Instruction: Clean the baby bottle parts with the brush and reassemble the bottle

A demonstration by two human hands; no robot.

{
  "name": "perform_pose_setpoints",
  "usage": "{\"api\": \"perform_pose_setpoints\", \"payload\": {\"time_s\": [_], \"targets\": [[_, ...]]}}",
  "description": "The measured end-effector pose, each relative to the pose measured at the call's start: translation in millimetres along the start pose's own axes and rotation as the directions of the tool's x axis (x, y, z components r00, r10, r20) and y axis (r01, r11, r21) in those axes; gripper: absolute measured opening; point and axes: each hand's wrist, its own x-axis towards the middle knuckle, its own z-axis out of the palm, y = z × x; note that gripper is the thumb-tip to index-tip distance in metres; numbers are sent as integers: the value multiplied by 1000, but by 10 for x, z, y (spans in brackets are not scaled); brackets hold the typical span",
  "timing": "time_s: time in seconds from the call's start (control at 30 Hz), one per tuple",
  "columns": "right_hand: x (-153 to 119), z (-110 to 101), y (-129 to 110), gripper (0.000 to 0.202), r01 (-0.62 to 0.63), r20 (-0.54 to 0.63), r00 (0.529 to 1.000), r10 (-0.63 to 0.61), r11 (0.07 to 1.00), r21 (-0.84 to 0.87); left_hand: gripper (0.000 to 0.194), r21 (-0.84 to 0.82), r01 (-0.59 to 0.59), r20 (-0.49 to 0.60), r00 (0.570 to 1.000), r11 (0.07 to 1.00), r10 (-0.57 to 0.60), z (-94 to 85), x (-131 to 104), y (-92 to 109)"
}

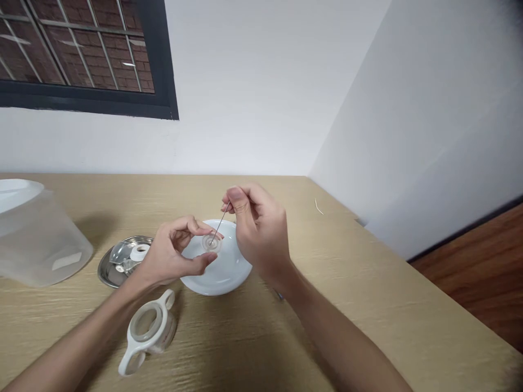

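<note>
Both hands are raised above a shallow round white bowl (218, 275). By the left hand (180, 247), a small round clear plastic piece (211, 243) is held at its edges between thumb and fingers, the grip parted only by the width of the piece. By the right hand (259, 226), nearly closed, a thin straight metal rod (222, 220) is pinched, its lower end brought to the middle of the piece. Beside the left wrist, an oval silver metal dish (110, 272) is seen, with a white ring-shaped part (139, 252) in it. Nearer than the left hand, a clear cup with a white two-handled collar (149, 326) is set on the light wood-grain surface (327, 261).
</note>
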Motion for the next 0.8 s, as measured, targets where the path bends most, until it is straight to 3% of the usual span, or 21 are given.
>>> {"api": "perform_pose_setpoints", "payload": {"time_s": [0.57,0.7,0.8], "targets": [[96,-171,-132,24,135,-93,985,-146,984,-115,34,210,-73,24,997,975,70,28,-47,16],[189,-289,-171,24,156,-216,960,-176,982,-108,30,331,-63,57,997,942,46,-32,-68,-62],[262,-388,-196,23,183,-336,921,-199,980,-78,30,317,-37,53,998,948,21,-70,-82,-117]]}}
